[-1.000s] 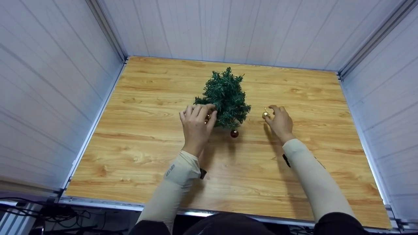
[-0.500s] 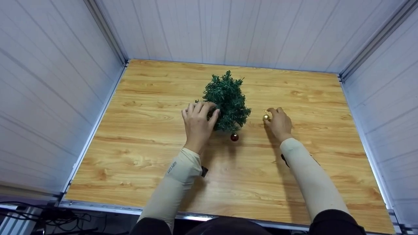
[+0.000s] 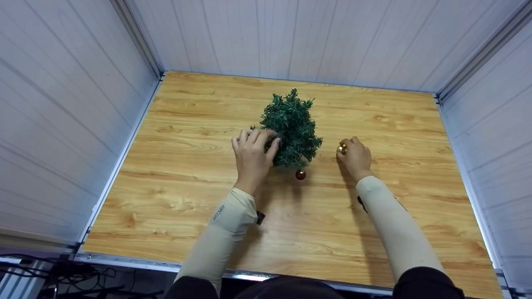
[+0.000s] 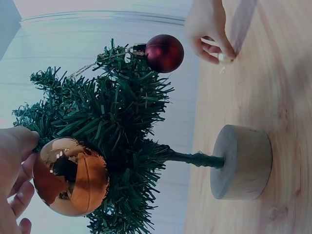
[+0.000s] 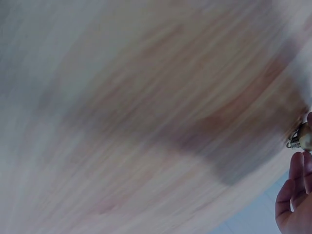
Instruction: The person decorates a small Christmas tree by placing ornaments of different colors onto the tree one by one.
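Observation:
A small green Christmas tree [image 3: 291,128] stands on a round wooden base [image 4: 246,163]. At its near left side, my left hand [image 3: 252,160] has curled fingers by the branches, holding a shiny copper Christmas ball [image 4: 73,178] against the greenery; where exactly the fingertips grip is partly hidden. A dark red Christmas ball [image 3: 300,175] hangs by a gold cord from a front branch. Right of the tree, my right hand [image 3: 356,158] pinches a small gold Christmas ball [image 3: 341,148] low over the table, its cap and loop showing in the right wrist view.
The wood-grain table [image 3: 187,187] has pale panel walls [image 3: 266,37] at the back and both sides. Black cables [image 3: 75,272] lie beyond the front left edge.
My left hand has shifted slightly right, further into the branches, and now covers the copper ball in the head view. In my right hand, the gold ball has turned and its loop is less visible.

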A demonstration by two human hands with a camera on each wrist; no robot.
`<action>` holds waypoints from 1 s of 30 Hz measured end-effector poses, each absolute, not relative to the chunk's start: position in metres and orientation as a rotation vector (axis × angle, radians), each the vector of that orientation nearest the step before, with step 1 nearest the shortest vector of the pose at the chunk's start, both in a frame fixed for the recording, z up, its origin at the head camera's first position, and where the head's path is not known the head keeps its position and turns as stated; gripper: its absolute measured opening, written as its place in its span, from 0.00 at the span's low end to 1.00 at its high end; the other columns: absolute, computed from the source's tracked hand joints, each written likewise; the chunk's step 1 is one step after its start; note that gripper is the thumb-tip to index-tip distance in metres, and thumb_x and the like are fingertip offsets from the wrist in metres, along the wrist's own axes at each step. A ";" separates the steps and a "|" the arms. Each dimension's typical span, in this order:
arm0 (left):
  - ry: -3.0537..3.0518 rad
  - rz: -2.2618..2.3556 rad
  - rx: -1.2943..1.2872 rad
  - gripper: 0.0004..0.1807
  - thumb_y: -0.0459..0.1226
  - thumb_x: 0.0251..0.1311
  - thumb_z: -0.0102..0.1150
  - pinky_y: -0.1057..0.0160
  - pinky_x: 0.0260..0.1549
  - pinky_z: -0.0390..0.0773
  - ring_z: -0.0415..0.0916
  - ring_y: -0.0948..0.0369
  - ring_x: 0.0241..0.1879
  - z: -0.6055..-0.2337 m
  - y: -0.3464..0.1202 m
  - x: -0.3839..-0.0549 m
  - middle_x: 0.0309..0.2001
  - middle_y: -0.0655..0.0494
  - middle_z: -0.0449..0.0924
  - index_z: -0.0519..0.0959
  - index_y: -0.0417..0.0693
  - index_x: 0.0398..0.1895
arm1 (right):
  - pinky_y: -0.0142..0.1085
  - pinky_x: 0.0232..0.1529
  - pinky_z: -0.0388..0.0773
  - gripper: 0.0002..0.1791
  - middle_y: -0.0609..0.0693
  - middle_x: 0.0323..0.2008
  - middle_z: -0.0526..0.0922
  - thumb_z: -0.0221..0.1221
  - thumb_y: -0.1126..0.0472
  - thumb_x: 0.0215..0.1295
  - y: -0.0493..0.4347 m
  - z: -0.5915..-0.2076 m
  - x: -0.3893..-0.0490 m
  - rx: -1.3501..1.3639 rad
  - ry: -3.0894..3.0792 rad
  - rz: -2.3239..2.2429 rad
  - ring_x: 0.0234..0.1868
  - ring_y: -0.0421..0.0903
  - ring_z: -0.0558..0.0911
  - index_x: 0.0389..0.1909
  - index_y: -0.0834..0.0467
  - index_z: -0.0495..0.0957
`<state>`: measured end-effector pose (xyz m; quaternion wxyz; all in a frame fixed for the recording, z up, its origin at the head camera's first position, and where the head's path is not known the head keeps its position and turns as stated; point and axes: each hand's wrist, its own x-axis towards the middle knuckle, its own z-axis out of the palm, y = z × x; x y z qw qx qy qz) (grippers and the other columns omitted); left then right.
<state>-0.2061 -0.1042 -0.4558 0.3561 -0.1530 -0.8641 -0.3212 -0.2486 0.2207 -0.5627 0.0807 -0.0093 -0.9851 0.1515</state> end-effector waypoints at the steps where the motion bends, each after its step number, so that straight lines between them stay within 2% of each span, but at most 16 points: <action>1: -2.235 -0.823 -0.398 0.07 0.45 0.61 0.65 0.51 0.47 0.63 0.73 0.57 0.41 -0.456 -0.104 -0.206 0.37 0.61 0.85 0.84 0.56 0.38 | 0.53 0.41 0.73 0.18 0.59 0.40 0.77 0.66 0.59 0.62 0.221 -0.563 -0.248 -0.027 -2.941 0.451 0.38 0.58 0.80 0.51 0.61 0.79; 18: -2.244 -0.825 -0.398 0.06 0.45 0.61 0.65 0.50 0.47 0.63 0.73 0.57 0.42 -0.457 -0.103 -0.205 0.38 0.62 0.85 0.84 0.56 0.38 | 0.51 0.41 0.71 0.14 0.59 0.40 0.81 0.64 0.60 0.62 0.229 -0.570 -0.235 -0.075 -2.827 0.502 0.39 0.56 0.81 0.46 0.61 0.78; 20: -2.244 -0.826 -0.394 0.06 0.45 0.61 0.65 0.50 0.48 0.63 0.73 0.57 0.42 -0.457 -0.103 -0.205 0.38 0.62 0.85 0.84 0.56 0.38 | 0.51 0.41 0.71 0.15 0.59 0.41 0.81 0.63 0.60 0.62 0.231 -0.571 -0.234 -0.095 -2.819 0.529 0.39 0.56 0.81 0.47 0.61 0.78; 26: -2.248 -0.834 -0.395 0.07 0.45 0.62 0.65 0.50 0.48 0.62 0.72 0.56 0.42 -0.456 -0.104 -0.206 0.38 0.61 0.85 0.84 0.55 0.38 | 0.53 0.47 0.70 0.24 0.59 0.43 0.80 0.62 0.59 0.63 0.235 -0.572 -0.228 -0.133 -2.789 0.626 0.40 0.57 0.81 0.60 0.58 0.74; 30: -2.245 -0.832 -0.390 0.06 0.45 0.62 0.65 0.50 0.47 0.62 0.72 0.56 0.42 -0.456 -0.104 -0.206 0.38 0.61 0.85 0.84 0.55 0.38 | 0.52 0.46 0.70 0.19 0.58 0.41 0.80 0.62 0.58 0.64 0.237 -0.573 -0.225 -0.115 -2.765 0.626 0.38 0.57 0.81 0.55 0.58 0.78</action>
